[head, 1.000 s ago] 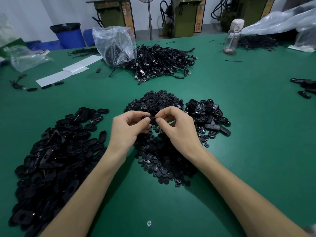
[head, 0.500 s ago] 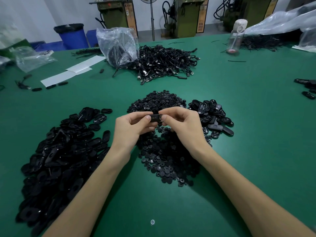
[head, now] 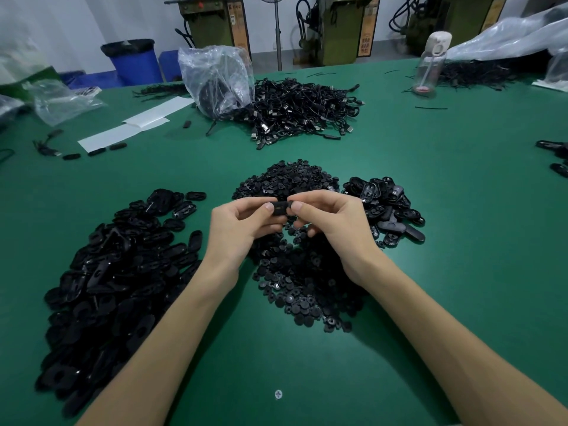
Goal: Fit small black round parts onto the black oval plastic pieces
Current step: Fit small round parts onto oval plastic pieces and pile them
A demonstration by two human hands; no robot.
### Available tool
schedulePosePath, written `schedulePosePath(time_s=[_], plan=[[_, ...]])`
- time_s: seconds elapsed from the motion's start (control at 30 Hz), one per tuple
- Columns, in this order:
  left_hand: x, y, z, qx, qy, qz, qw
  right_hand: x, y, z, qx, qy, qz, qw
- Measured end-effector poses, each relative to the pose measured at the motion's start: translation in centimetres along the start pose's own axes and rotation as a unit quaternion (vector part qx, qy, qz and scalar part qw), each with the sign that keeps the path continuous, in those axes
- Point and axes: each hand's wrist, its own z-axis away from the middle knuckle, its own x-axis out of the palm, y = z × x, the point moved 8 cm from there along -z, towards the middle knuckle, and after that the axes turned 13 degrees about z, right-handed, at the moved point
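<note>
Both hands meet above the green table [head: 461, 210]. My left hand [head: 236, 227] and my right hand [head: 332, 224] pinch one black oval plastic piece [head: 280, 208] between thumbs and fingertips, each at one end. Whether a round part sits on it is hidden by the fingers. Under the hands spreads a heap of small black round parts [head: 295, 272]. A big pile of black oval pieces [head: 116, 272] lies to the left. A smaller pile of oval pieces [head: 384, 207] lies to the right.
A heap of black cables [head: 301, 112] and a clear plastic bag [head: 215, 78] sit further back. White paper strips [head: 135, 124] lie at back left. A clear bottle [head: 430, 66] stands at back right. Loose black pieces [head: 553, 158] lie at the right edge.
Both hands have lifted slightly away from the round-parts heap while holding the oval piece, and the thumbs now press on its two ends.
</note>
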Motion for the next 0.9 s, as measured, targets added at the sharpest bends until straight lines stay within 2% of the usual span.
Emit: schedulePosePath(time_s=[0.23, 0.6, 0.9], plan=[[0.0, 0.0, 0.0, 0.004, 0.004, 0.003, 1.000, 0.1, -0.1, 0.0, -0.007, -0.004, -0.001, 1.000], [0.0, -0.1, 0.1, -0.014, 0.006, 0.012, 1.000, -1.0, 0.3, -0.1, 0.016, 0.056, -0.007, 0.998], [0.7, 0.7, 0.5, 0.023, 0.000, -0.035, 0.999, -0.4, -0.6, 0.1, -0.037, 0.043, 0.091, 0.994]])
